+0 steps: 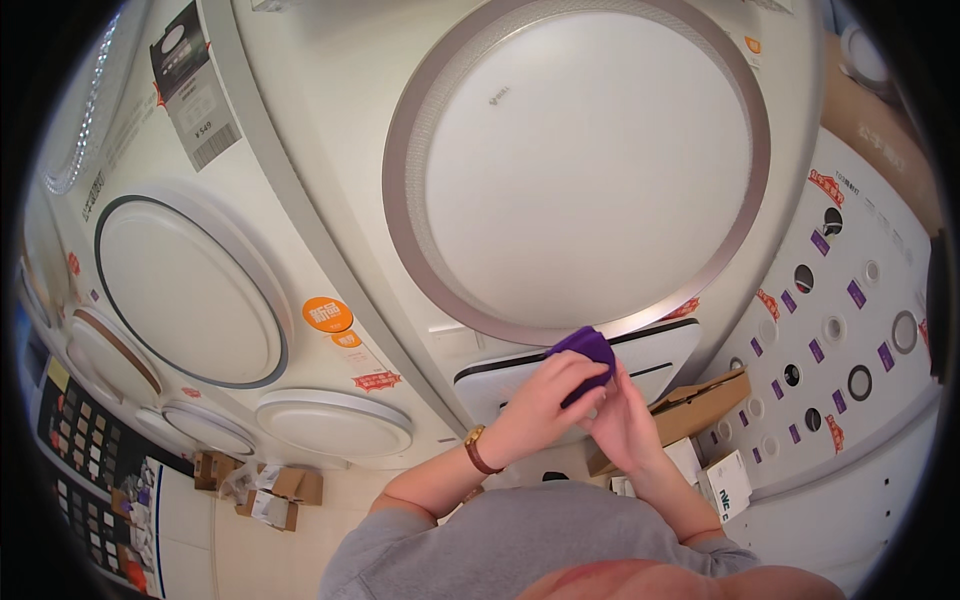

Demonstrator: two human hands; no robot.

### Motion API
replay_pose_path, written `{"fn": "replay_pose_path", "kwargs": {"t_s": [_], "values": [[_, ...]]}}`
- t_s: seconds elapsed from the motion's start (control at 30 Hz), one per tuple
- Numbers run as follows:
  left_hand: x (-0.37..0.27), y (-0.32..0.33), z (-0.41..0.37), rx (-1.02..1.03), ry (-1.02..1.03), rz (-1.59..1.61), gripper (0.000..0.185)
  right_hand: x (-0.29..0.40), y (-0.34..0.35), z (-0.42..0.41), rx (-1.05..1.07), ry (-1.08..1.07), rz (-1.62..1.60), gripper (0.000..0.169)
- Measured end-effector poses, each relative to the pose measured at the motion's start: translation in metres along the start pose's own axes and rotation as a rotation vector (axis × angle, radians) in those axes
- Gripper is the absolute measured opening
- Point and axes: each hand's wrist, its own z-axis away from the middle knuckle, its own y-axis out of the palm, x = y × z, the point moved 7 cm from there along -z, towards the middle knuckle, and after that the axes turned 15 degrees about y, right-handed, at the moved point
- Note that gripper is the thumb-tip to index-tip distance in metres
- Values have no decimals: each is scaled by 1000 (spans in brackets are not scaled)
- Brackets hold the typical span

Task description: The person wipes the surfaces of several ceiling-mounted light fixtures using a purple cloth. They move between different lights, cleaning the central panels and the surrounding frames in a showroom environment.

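A folded purple cloth [586,364] is bunched between my two hands, in front of the lower rim of a large round ceiling lamp [592,165] on a display wall. My left hand [544,397], with a brown-strapped wristwatch [475,450] at the wrist, has its fingers closed on the cloth. My right hand [621,420] is raised against the cloth's right side; whether it grips the cloth is hard to tell. Behind the hands is a white rectangular lamp with a black edge [487,382].
More round lamps [187,289] hang on the panel at left, beside a price card [196,97]. A spotlight display board [840,315] stands at right, with a long cardboard box [701,405] by its foot. Open cartons [289,484] sit on the floor at lower left.
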Motion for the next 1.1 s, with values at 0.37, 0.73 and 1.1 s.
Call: {"fn": "replay_pose_path", "kwargs": {"t_s": [0.37, 0.73, 1.1], "values": [[6, -95, -1, -295, 244, -670, 50, 215, 19, 13, -437, -993, 223, 49], [53, -93, 3, -250, 247, -967, 53, 249, 251, -73, -703, -1852, 1556, 46], [68, -91, 11, -234, 255, -1123, 53, 264, 240, -80, -699, -1906, 1804, 47]]}}
